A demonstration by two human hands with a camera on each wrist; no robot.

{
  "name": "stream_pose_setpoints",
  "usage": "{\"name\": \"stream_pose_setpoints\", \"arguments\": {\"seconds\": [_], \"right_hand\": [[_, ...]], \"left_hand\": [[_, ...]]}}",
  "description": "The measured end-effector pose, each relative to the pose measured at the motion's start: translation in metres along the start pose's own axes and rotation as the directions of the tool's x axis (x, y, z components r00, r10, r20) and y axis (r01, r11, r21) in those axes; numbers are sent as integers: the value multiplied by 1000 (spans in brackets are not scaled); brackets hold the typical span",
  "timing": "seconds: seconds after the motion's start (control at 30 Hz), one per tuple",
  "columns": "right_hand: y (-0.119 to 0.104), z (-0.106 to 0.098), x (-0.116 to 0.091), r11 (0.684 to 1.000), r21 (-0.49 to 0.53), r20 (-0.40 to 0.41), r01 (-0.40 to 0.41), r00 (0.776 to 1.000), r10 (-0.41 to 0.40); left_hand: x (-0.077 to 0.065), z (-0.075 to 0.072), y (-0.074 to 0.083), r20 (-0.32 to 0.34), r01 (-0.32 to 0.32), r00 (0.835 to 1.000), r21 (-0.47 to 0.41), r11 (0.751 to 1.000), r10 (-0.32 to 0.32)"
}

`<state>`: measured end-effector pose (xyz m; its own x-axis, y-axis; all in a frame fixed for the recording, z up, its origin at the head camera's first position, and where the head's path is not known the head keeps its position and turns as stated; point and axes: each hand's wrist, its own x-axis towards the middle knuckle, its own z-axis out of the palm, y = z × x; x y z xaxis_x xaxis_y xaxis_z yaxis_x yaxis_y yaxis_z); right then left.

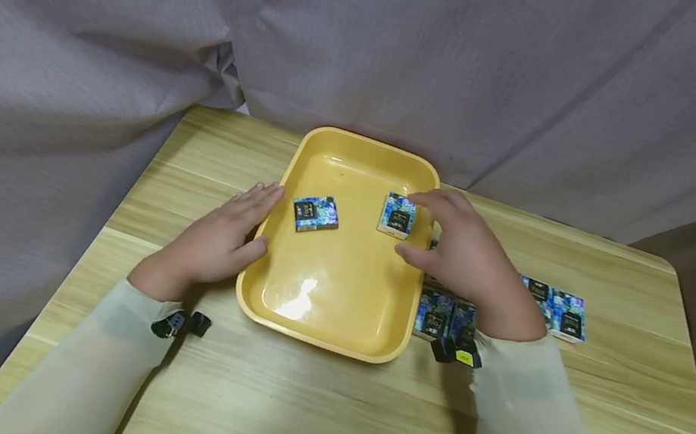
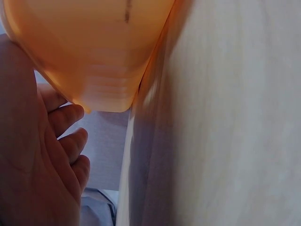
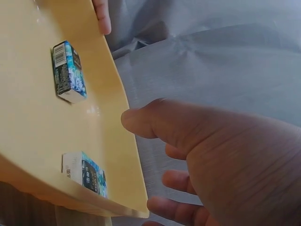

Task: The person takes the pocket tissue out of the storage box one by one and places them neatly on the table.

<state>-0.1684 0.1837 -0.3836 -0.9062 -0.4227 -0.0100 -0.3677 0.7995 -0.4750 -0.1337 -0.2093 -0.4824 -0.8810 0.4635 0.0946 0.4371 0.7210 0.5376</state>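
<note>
A yellow tray lies on the table with two small blue-and-black patterned boxes inside. One box is left of the middle, and the other box is close to the right wall. My left hand rests along the tray's left rim, its fingers nearly straight. In the left wrist view, the fingertips are at the tray's edge. Over the right rim, my right hand has thumb and fingers spread apart near the right box. The right wrist view shows that box lying free of the hand.
Several similar boxes lie on the table just right of the tray, partly hidden under the right hand and wrist. Two more boxes sit further right. A grey curtain hangs behind the wooden table.
</note>
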Motion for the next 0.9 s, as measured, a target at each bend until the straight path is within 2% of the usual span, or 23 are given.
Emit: {"name": "stream_pose_setpoints", "arguments": {"seconds": [0.43,0.9], "right_hand": [[2,6,22,999,-15,109,-47,993,48],[7,21,39,997,-36,138,-71,988,75]], "left_hand": [[0,1,0,-1,-3,1000,-10,1000,3],[0,1,1,5,9,1000,-14,1000,-8]]}}
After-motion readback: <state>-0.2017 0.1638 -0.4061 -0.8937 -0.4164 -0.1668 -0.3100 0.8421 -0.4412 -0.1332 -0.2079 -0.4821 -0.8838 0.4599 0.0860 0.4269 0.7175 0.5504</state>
